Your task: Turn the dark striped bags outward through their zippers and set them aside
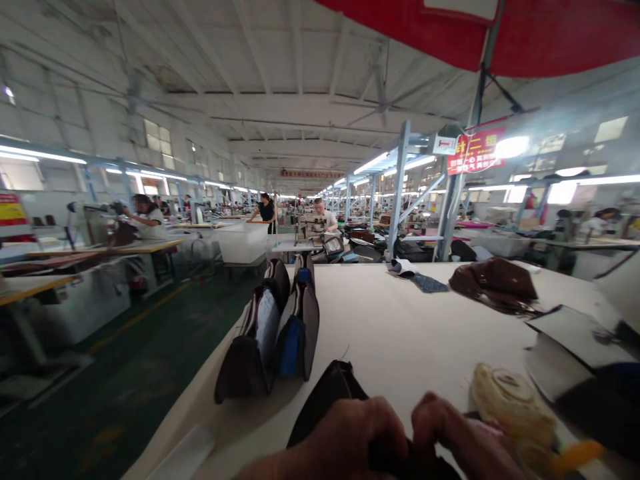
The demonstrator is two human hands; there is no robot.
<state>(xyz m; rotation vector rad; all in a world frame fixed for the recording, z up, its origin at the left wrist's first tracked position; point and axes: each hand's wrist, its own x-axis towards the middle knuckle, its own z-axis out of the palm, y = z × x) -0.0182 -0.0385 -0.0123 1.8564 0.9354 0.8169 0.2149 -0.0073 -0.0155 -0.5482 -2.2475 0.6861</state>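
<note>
The left hand (353,427) and right hand (445,423) grip a pointed black fabric piece (330,387) between them; even tension should keep edges aligned.

Nearest, one black pointed piece (327,393); elsewhere on the one cream-coloured surface (370,313), two rows of dark upright bags (245,367), one brown glossy bag (493,283), and one blue-grey patterned flat piece (430,284).
</note>
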